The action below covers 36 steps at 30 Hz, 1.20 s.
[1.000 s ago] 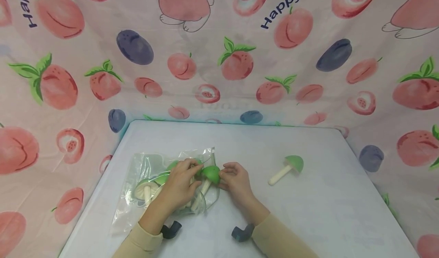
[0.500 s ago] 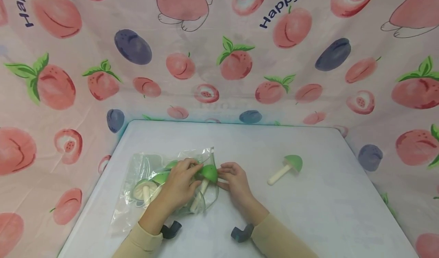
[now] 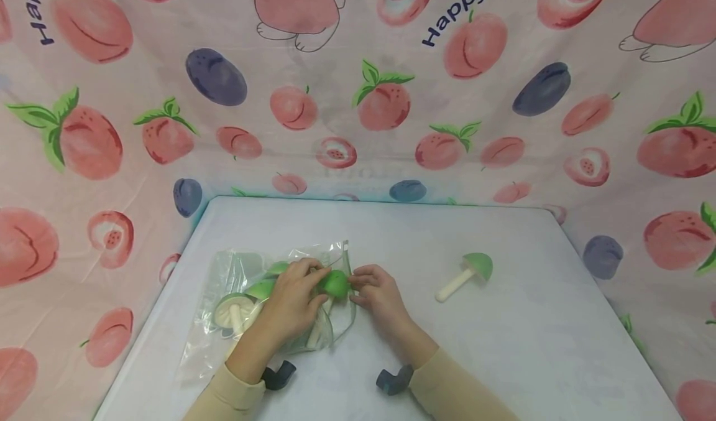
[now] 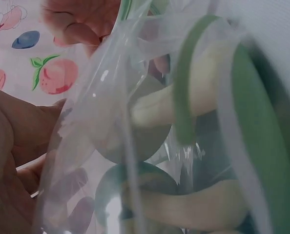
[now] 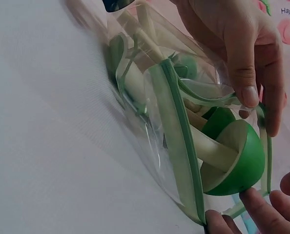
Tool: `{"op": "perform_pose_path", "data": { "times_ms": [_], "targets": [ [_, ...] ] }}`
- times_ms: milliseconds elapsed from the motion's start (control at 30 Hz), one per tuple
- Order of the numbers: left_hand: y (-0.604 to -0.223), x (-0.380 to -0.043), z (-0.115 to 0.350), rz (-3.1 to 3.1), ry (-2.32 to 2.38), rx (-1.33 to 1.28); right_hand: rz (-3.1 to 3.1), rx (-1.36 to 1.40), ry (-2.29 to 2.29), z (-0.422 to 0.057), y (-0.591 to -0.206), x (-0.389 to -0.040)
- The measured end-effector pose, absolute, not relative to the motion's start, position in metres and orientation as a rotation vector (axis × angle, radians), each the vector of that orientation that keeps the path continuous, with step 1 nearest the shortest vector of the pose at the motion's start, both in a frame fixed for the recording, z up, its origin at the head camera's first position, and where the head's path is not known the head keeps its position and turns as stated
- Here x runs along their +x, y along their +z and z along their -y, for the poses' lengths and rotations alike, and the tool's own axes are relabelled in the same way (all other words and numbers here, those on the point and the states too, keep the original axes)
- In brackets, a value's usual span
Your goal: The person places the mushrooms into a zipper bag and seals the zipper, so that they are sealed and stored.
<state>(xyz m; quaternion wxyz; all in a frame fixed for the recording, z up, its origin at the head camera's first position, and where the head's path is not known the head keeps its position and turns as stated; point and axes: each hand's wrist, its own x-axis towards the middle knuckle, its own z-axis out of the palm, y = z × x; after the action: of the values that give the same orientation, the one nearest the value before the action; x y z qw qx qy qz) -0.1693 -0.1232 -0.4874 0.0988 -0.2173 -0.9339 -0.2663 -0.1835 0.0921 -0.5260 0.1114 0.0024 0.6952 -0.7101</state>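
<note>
A clear plastic zip bag (image 3: 202, 334) lies on the table's left half, holding several toy mushrooms with green caps and cream stems. My left hand (image 3: 292, 300) pinches the bag's rim near its mouth, thumb and fingers on the zip strip (image 5: 184, 141). In the mouth sits one mushroom (image 5: 247, 161), stem pointing inward and cap at the opening. Fingers of my right hand (image 3: 381, 293) touch that cap from outside, and a fingertip is at the bag's corner. Another toy mushroom (image 3: 477, 267) lies apart on the table, right of my right hand. My left hand partly hides the bag's contents.
The white table (image 3: 503, 359) has its back edge against a peach-printed cloth (image 3: 347, 85). A dark curved piece (image 3: 279, 375) sits at my left wrist and another dark curved piece (image 3: 394, 380) at my right wrist.
The mushroom at the bag's mouth has moved left, deeper into the bag, and my right hand has followed slightly left. My left hand keeps its hold; the lone mushroom stays put.
</note>
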Motion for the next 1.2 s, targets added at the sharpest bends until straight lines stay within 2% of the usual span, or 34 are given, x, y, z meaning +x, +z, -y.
{"op": "perform_pose_path", "data": {
  "times_ms": [433, 1200],
  "targets": [
    [-0.4865, -0.1693, 0.1256, 2.773, -0.747, -0.641, -2.274, -0.193, -1.825, -0.0913, -0.5241, -0.1886],
    [-0.4878, -0.1667, 0.1263, 2.812, -0.783, -0.599, -2.174, -0.103, -1.944, -0.0922, -0.5299, -0.1871]
  ]
}}
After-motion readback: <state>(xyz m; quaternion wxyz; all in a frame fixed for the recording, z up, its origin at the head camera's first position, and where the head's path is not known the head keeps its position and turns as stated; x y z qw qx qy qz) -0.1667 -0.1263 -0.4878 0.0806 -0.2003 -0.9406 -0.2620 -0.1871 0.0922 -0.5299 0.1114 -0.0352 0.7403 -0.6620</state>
